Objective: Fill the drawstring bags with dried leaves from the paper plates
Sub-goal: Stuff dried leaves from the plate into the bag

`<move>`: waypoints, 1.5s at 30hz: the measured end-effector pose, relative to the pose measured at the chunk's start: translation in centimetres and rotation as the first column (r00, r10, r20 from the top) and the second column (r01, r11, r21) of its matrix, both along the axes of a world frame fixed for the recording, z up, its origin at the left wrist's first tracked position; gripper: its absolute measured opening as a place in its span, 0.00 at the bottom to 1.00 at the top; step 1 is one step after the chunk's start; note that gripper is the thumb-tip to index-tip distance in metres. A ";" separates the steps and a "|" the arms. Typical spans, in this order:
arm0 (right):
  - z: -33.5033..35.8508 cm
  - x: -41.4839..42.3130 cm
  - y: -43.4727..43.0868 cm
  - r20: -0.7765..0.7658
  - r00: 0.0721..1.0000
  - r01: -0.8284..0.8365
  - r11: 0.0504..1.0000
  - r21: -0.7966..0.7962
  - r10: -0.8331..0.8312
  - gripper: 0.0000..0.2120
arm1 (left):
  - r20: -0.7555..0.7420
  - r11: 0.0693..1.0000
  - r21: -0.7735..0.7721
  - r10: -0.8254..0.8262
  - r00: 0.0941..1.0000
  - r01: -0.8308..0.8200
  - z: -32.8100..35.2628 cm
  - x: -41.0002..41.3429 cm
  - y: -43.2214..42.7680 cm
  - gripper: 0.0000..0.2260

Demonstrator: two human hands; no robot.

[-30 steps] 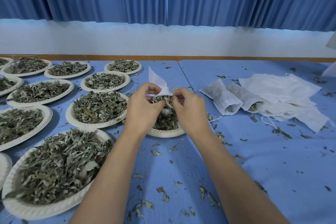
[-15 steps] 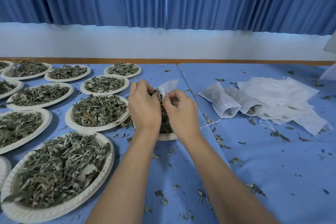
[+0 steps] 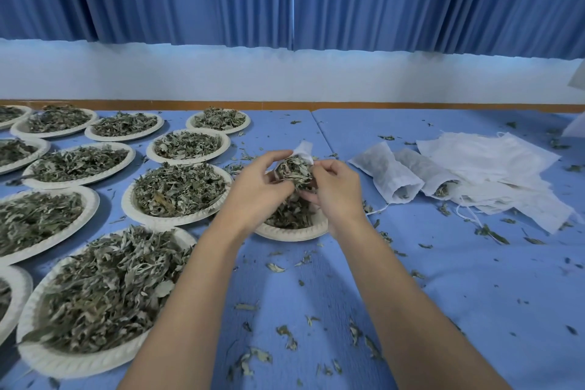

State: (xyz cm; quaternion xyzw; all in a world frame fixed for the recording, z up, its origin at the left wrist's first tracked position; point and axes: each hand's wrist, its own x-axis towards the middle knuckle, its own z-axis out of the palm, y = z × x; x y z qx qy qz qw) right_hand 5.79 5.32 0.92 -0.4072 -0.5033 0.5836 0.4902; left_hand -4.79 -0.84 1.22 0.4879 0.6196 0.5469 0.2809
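Both my hands meet above a paper plate (image 3: 291, 233) of dried leaves in the middle of the blue table. My left hand (image 3: 262, 190) grips a white drawstring bag (image 3: 303, 150), only its top corner showing above my fingers. A clump of dried leaves (image 3: 296, 171) sits between the hands at the bag's mouth. My right hand (image 3: 337, 191) pinches these leaves with curled fingers. Loose leaves hang down from the clump to the plate below.
Several paper plates heaped with dried leaves fill the left half, the nearest one (image 3: 98, 301) at the front left. Two filled bags (image 3: 387, 172) lie at the right beside a pile of flat white bags (image 3: 493, 168). Leaf crumbs litter the blue table (image 3: 474, 294).
The bag's white corner has sunk lower between my hands. A clump of leaves now shows at its mouth, with my right fingers on it. Both hands stay over the same plate.
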 end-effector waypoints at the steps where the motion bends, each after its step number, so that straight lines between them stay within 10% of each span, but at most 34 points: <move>1: 0.0 0.1 0.1 0.001 1.000 0.003 1.000 -0.007 -0.003 0.04 | -0.026 1.000 0.012 -0.014 1.000 0.015 -0.1 0.0 0.0 0.20; 9: -0.2 -0.2 -0.2 0.108 0.992 -0.064 0.996 0.054 0.058 0.04 | -0.194 0.928 0.164 0.364 0.911 -0.336 -0.7 0.4 0.9 0.07; 13: -0.4 -0.5 -0.4 0.461 0.861 -0.005 0.901 0.433 -0.216 0.04 | -0.253 0.882 0.184 0.470 0.846 -0.434 -0.5 0.7 1.6 0.08; 25: -0.2 -0.9 -1.5 0.441 0.891 -0.116 0.883 0.454 -0.109 0.03 | -0.444 0.809 0.323 0.587 0.677 -0.490 -1.0 1.2 1.8 0.06; 35: -0.8 -0.7 -0.7 0.371 0.922 -0.034 0.933 0.358 -0.108 0.07 | -0.114 0.911 0.115 0.408 0.906 -0.396 -0.7 0.7 1.1 0.01; 45: -0.8 -1.1 -1.5 0.419 0.893 -0.080 0.860 0.503 -0.162 0.04 | -0.133 0.825 0.201 0.558 0.819 -0.529 -1.2 0.3 1.0 0.10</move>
